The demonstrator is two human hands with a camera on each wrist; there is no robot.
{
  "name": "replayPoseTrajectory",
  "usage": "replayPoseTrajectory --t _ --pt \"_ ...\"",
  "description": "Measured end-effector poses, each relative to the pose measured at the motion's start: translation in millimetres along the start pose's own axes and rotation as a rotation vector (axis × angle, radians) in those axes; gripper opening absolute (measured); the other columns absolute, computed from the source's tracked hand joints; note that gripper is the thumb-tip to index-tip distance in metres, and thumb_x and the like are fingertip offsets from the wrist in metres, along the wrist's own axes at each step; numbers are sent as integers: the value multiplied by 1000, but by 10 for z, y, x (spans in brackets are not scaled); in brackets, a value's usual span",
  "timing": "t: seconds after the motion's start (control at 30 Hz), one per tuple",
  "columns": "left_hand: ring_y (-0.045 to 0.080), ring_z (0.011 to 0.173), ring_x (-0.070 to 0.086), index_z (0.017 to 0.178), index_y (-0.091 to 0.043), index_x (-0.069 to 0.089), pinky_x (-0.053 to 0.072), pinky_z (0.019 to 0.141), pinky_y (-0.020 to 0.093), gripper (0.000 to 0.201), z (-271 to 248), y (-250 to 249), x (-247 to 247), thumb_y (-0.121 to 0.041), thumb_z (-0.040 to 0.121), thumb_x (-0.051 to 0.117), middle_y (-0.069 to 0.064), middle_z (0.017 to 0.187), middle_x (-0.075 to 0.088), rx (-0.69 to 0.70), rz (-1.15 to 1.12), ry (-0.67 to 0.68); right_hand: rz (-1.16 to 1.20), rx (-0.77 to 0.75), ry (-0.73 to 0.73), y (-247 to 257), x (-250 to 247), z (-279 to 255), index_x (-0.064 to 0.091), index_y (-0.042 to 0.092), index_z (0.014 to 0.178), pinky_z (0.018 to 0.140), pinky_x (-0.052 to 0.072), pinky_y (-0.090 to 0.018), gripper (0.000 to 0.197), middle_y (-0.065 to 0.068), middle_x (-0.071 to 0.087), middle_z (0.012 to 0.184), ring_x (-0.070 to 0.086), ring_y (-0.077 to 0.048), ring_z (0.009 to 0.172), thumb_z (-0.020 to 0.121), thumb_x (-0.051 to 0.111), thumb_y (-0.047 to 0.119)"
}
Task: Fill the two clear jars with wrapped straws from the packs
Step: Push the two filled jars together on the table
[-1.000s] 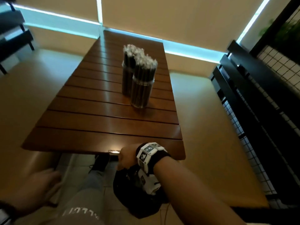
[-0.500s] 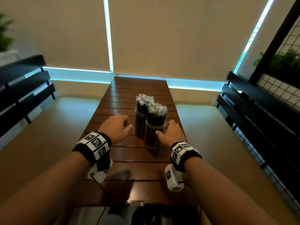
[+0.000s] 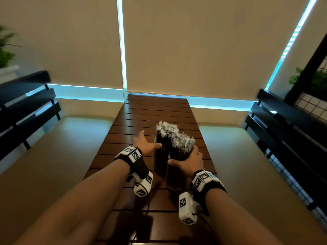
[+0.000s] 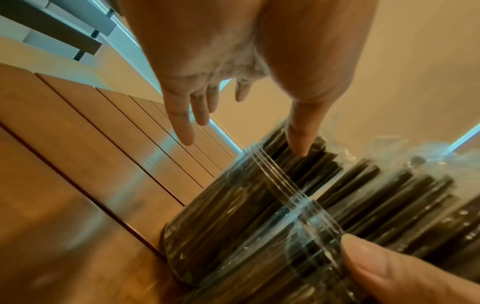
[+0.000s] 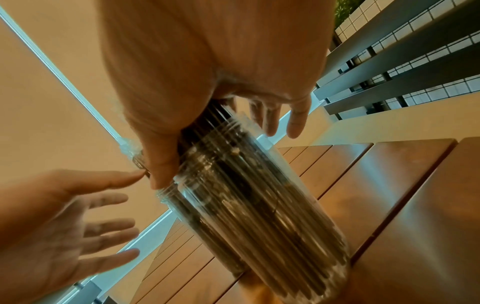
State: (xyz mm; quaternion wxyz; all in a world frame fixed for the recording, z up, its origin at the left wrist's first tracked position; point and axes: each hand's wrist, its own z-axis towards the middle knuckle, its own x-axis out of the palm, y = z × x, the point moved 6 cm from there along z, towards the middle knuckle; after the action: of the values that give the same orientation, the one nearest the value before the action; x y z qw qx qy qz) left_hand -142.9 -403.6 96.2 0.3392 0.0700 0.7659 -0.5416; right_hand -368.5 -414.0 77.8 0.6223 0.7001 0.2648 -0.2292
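Note:
Two clear jars packed with dark wrapped straws stand side by side on the slatted wooden table (image 3: 155,110). My right hand (image 3: 185,159) grips the near jar (image 3: 177,175) at its neck, thumb across the front and fingers round the right side. In the right wrist view the right hand (image 5: 221,158) lies against the same jar (image 5: 259,216). My left hand (image 3: 150,140) is spread with straight fingers. Its thumb tip touches the far jar (image 3: 160,161) at the rim. In the left wrist view the thumb (image 4: 301,152) rests on the straws just above the far jar (image 4: 213,216).
Beige benches (image 3: 53,156) flank the table on both sides, with black slatted backrests (image 3: 283,129) behind them. Drawn blinds close off the far end. Bare table slats lie beyond and left of the jars. No straw packs are in view.
A second ago my right hand was at the table's near edge and my left was down by the bench. Both came up to the jars; the right hand now grips the near jar's neck.

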Motion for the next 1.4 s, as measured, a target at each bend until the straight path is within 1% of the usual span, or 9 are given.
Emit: replayPoseTrajectory --t 0.13,0.3,0.4,0.5,0.7,0.83,0.97,1.13,1.4 --pt "34 142 27 154 -25 11 34 111 51 124 240 -60 92 -59 60 83 13 158 16 24 -33 17 135 -58 -55 28 37 131 41 23 128 93 52 -44 92 -5 50 123 56 -27 114 50 86 42" --pt "30 132 39 143 -26 36 42 105 50 123 367 -160 304 -79 38 70 7 143 36 118 20 -12 165 -90 -78 33 48 217 43 26 122 87 54 -40 80 -3 53 119 58 -25 107 55 84 37" --pt "29 121 50 135 -18 41 48 99 45 98 310 -244 359 -57 54 79 9 132 46 137 -35 -47 175 -96 -72 16 57 250 40 31 111 86 54 -39 73 -2 55 117 59 -24 104 52 83 38" --pt "27 114 55 129 -15 39 49 95 40 82 245 -254 347 -41 64 81 7 125 52 124 -101 -65 182 -87 -70 -3 35 259 41 29 113 87 53 -38 76 -2 56 117 58 -23 106 51 84 39" --pt "23 110 56 128 -20 40 52 93 41 86 135 54 105 -42 55 80 2 121 54 129 -102 -102 155 -85 -87 33 28 354 48 20 124 91 50 -32 86 -2 59 120 58 -22 111 52 90 41" --pt "21 112 56 130 -19 46 49 92 33 86 207 157 -70 -40 55 82 2 122 57 113 -69 -151 138 -88 -68 172 135 528 44 17 130 99 47 -38 89 -7 54 128 53 -27 119 57 90 42" --pt "22 111 57 129 -17 49 49 89 30 82 363 122 -154 -39 58 82 3 121 59 77 -48 -166 155 -70 -19 278 270 781 40 21 135 99 47 -40 94 -8 53 131 53 -29 120 58 89 46" --pt "22 110 58 126 -15 52 46 83 26 76 712 61 -210 -37 60 83 3 118 60 70 -28 -214 167 -64 25 439 405 1147 41 22 135 96 48 -36 91 -5 58 129 57 -27 117 60 89 42" --pt "25 115 57 132 -14 47 43 86 26 78 1364 -31 -249 -36 67 83 7 127 59 44 2 -225 186 -58 26 689 574 1740 42 21 136 96 46 -34 89 -4 59 129 57 -26 117 63 89 39"
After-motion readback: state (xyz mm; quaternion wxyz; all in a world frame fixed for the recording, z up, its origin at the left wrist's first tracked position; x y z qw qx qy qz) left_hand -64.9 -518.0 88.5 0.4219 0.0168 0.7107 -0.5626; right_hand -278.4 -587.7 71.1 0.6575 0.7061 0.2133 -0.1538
